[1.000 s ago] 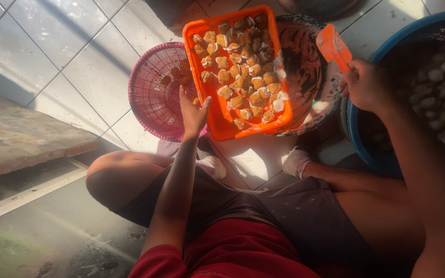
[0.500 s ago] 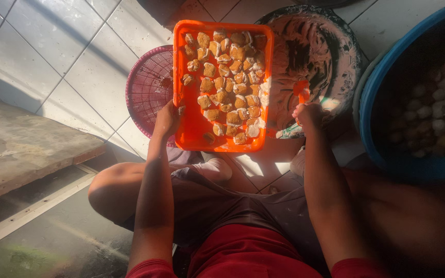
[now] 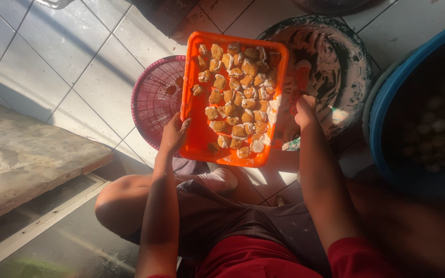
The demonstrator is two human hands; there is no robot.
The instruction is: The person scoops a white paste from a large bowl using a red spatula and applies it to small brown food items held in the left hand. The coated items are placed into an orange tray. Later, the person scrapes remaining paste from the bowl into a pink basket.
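Over the tiled floor: an orange tray is held up between both hands, above the seated person's knees.
Tray load: pale brown chunks, some dusted white, are spread in rows across most of the tray.
Left hand: its grip is closed on the tray's near left edge, thumb on top.
Right hand: it is pressed to the tray's right rim, fingers curled; an orange scraper seems to be pinched in the same grip, though the hold cannot be told clearly.
Step in hand: by the look of it, the filled tray is being lifted or carried with both hands.
Next move: a level tray and an even grip on both sides are called for, or the chunks may slide.
Just beyond: a red mesh basket lies under the tray's left side; a batter-smeared basin sits to the right.
Farther right: a blue tub with pale round pieces is seen.
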